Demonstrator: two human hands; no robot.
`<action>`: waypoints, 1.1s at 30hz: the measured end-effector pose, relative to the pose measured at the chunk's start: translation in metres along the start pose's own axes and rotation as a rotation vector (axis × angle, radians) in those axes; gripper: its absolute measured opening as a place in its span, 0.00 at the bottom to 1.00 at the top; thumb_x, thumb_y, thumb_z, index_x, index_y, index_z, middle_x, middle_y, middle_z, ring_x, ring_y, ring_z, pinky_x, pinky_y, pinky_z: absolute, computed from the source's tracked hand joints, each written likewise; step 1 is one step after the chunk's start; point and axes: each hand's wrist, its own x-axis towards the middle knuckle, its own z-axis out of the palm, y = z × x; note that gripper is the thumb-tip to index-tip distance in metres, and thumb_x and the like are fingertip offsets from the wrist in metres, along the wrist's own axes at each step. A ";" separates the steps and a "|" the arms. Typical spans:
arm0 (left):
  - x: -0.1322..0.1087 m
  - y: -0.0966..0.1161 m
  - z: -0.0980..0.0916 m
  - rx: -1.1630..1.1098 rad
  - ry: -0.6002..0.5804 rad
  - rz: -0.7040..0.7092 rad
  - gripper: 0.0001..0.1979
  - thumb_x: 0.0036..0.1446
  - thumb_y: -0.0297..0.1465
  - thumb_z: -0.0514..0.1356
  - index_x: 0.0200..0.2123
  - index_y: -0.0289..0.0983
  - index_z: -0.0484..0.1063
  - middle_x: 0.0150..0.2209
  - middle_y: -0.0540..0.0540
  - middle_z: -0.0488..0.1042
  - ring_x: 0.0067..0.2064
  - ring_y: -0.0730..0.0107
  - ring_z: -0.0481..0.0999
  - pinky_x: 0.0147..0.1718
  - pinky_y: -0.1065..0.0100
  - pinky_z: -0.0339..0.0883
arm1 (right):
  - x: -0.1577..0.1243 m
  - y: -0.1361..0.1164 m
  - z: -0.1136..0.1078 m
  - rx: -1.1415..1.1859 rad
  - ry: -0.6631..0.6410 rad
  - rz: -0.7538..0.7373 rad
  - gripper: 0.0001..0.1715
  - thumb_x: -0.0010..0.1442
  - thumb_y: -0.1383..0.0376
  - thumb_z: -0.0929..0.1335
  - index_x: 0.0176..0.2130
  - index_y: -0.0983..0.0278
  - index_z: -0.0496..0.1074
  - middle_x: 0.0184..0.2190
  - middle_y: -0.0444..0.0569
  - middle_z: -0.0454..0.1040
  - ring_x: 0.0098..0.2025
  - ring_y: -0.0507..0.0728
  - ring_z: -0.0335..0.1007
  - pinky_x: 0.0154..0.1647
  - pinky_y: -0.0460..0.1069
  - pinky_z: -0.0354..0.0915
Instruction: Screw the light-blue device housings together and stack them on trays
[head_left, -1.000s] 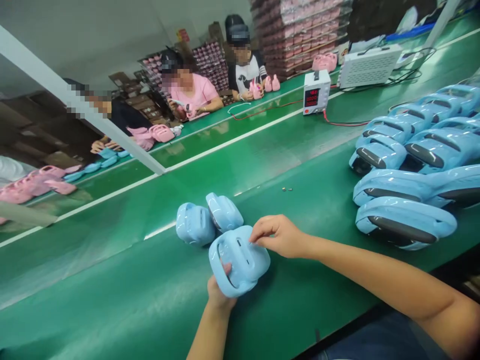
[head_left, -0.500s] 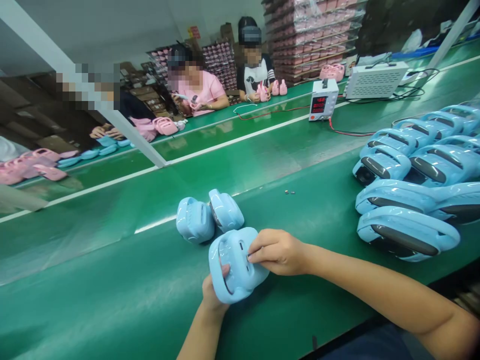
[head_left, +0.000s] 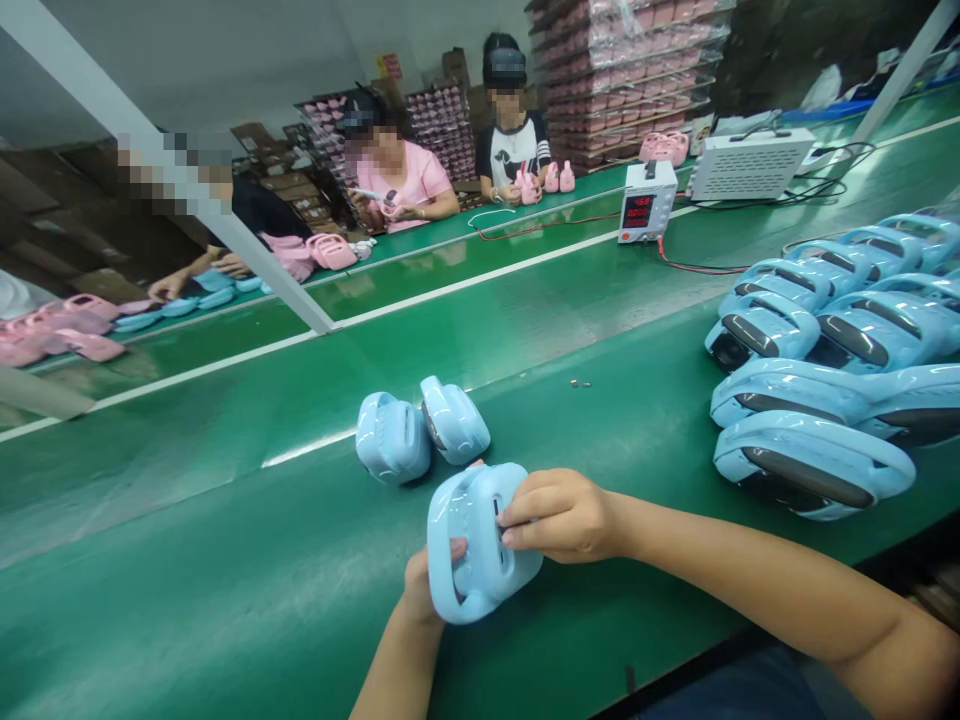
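Note:
A light-blue plastic device with a carrying handle (head_left: pixel 454 580) is tilted above the green bench, its slotted recessed panel facing right. My left hand (head_left: pixel 431 580) grips it from below, the thumb coming through the handle opening. My right hand (head_left: pixel 559 515) is closed, thumb and fingertips pinched against the panel beside a dark slot. Whatever those fingertips hold, if anything, is hidden or too small to name. Just behind, two similar blue devices stand close together, an upright one (head_left: pixel 391 440) and a leaning one (head_left: pixel 456 420).
Rows of blue handled devices (head_left: pixel 814 465) fill the right side. Two tiny parts (head_left: pixel 580 384) lie mid-bench. Farther back stand a power supply with red digits (head_left: pixel 646 205) and a grey metal box (head_left: pixel 750 165). Several co-workers sit across the green bench (head_left: pixel 225 620), near a slanted white post (head_left: pixel 247 250).
The held device has shifted slightly right and down and turned a little, with both hands moving along. My right fingertips stay at the slotted panel. A co-worker's hand at far left has reached outward.

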 end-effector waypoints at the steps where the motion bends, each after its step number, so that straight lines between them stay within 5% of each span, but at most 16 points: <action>1: -0.001 0.001 0.001 0.010 0.007 0.000 0.31 0.33 0.37 0.67 0.45 0.35 0.73 0.33 0.40 0.77 0.45 0.39 0.73 0.45 0.49 0.68 | 0.001 -0.001 -0.001 -0.005 0.000 -0.014 0.06 0.60 0.69 0.65 0.35 0.65 0.73 0.36 0.54 0.76 0.39 0.54 0.71 0.42 0.48 0.69; 7: 0.000 0.001 0.004 -0.003 0.034 0.071 0.32 0.34 0.35 0.65 0.48 0.35 0.71 0.36 0.40 0.77 0.46 0.41 0.73 0.46 0.48 0.67 | 0.012 -0.006 -0.004 0.074 0.039 0.059 0.06 0.59 0.69 0.65 0.36 0.67 0.72 0.33 0.53 0.75 0.36 0.53 0.71 0.39 0.48 0.69; 13: 0.002 -0.002 -0.002 0.040 0.118 0.134 0.32 0.35 0.34 0.66 0.48 0.33 0.71 0.39 0.39 0.77 0.48 0.40 0.72 0.48 0.50 0.65 | 0.011 -0.008 0.006 0.287 0.154 0.394 0.05 0.58 0.65 0.69 0.34 0.65 0.73 0.32 0.49 0.72 0.35 0.51 0.69 0.40 0.47 0.68; 16: 0.001 -0.002 0.000 0.037 0.120 0.172 0.33 0.36 0.34 0.66 0.50 0.35 0.70 0.42 0.41 0.76 0.50 0.42 0.71 0.50 0.52 0.64 | 0.009 -0.006 0.007 0.351 0.129 0.658 0.24 0.47 0.59 0.75 0.44 0.64 0.71 0.42 0.52 0.68 0.47 0.57 0.65 0.50 0.54 0.65; 19: 0.000 -0.002 0.005 0.046 0.094 0.182 0.34 0.36 0.34 0.66 0.52 0.36 0.69 0.44 0.41 0.75 0.50 0.42 0.71 0.49 0.52 0.65 | 0.007 -0.002 0.005 0.496 0.026 0.973 0.55 0.35 0.58 0.79 0.58 0.59 0.58 0.58 0.55 0.54 0.61 0.64 0.50 0.60 0.60 0.53; 21: 0.000 -0.002 0.007 0.059 0.082 0.184 0.35 0.37 0.34 0.66 0.53 0.36 0.68 0.45 0.40 0.75 0.49 0.42 0.71 0.49 0.51 0.65 | 0.006 0.000 0.005 0.656 -0.058 1.134 0.64 0.32 0.59 0.79 0.62 0.57 0.51 0.62 0.55 0.47 0.63 0.65 0.45 0.62 0.61 0.49; 28: 0.002 -0.003 0.003 0.113 0.049 0.177 0.37 0.38 0.37 0.66 0.55 0.38 0.66 0.46 0.41 0.75 0.48 0.42 0.72 0.47 0.51 0.66 | 0.005 0.001 0.010 1.253 0.057 1.227 0.62 0.33 0.64 0.79 0.61 0.58 0.50 0.57 0.54 0.56 0.57 0.63 0.56 0.56 0.57 0.58; 33: 0.002 -0.003 0.006 0.116 0.095 0.181 0.38 0.38 0.37 0.66 0.56 0.38 0.65 0.46 0.41 0.75 0.48 0.44 0.72 0.46 0.53 0.67 | 0.006 0.002 0.014 1.296 0.154 1.240 0.54 0.32 0.70 0.78 0.56 0.59 0.57 0.52 0.50 0.59 0.52 0.59 0.59 0.54 0.56 0.58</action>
